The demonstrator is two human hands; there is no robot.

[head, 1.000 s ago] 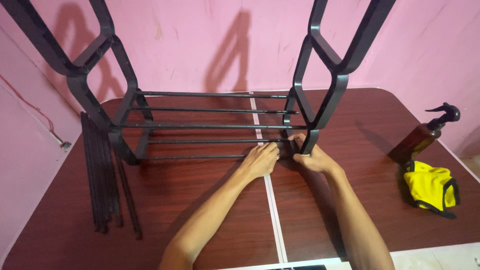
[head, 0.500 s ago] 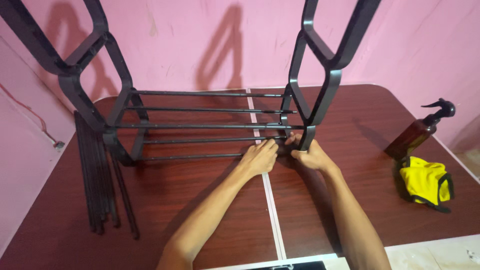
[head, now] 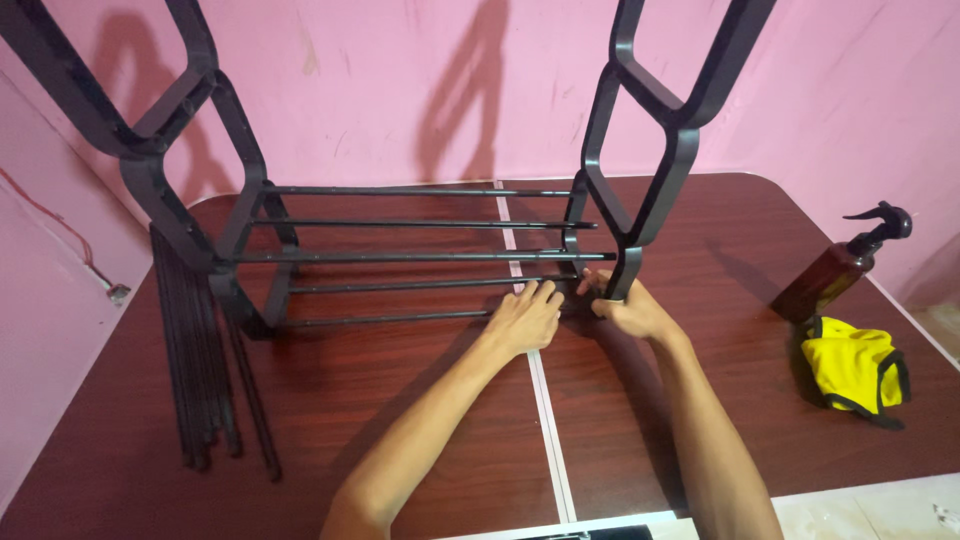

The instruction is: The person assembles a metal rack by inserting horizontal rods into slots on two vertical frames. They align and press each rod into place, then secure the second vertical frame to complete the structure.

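From the head view we see our left hand [head: 525, 318] resting with fingers together on the near thin black metal rod [head: 400, 318], while our right hand [head: 625, 312] curls around the black plastic side frame [head: 655, 190]; bare dark wooden table [head: 420, 420] lies near us.

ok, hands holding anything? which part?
Right hand grips the foot of the black rack's right side frame. Left hand rests on the end of the front rod beside that foot.
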